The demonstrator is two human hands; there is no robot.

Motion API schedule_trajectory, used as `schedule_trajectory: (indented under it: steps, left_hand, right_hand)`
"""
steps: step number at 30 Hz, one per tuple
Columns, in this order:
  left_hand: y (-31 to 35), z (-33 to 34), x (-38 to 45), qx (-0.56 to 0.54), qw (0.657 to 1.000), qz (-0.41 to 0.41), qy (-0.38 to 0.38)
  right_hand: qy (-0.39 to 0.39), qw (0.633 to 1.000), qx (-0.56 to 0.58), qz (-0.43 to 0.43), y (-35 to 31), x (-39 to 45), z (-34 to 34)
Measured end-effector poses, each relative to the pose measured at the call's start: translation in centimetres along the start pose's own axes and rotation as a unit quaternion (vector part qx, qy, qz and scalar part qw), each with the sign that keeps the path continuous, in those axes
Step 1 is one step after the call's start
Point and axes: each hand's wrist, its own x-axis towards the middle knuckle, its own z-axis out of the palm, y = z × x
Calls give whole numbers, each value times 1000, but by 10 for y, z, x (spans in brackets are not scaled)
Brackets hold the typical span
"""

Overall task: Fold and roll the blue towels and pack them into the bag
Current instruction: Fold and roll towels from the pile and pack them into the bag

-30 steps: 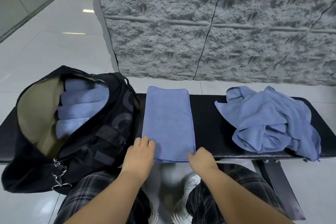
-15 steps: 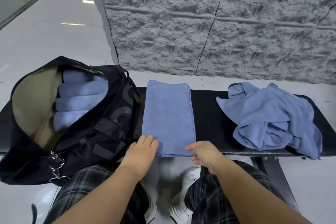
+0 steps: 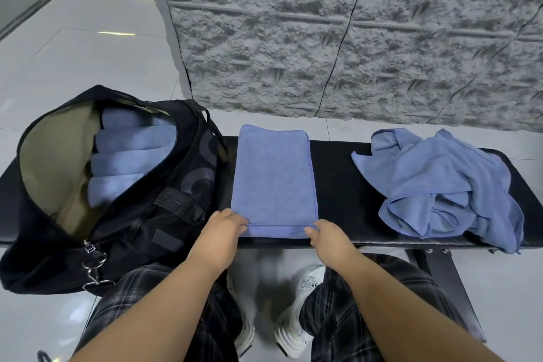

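My left grip and right grip each pinch the folded towel's near edge. The bag sits just left of them on the worktop.

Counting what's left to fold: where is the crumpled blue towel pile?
In the head view, the crumpled blue towel pile lies at the right end of the black bench, right of the folded blue towel.

Lighting: even, soft indoor light; ceiling-lamp glare streaks on glossy floor tiles. Wide-angle bowing at edges. Shoes blurred (centre bottom); rest sharp.
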Motion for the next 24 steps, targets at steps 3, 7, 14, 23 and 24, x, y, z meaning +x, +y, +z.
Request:
schedule_trajectory:
  steps: [3, 7, 14, 23, 24]
  left_hand:
    - [8, -2, -1, -21, 999, -21, 45]
    - [14, -4, 0, 54, 995, 41, 74]
    - [19, 0, -3, 204, 971, 119, 29]
    - [20, 7, 0, 192, 976, 93, 40]
    - [21, 6, 1, 190, 977, 89, 42]
  right_hand:
    - [35, 999, -11, 9, 0, 4, 2]
    - [110, 994, -13, -4, -2, 3, -4]
    - [72, 942, -280, -169, -12, 4, 2]
    - [34, 866, -456, -205, -12, -6, 19]
    - [53, 861, -454, -221, -9, -2, 19]
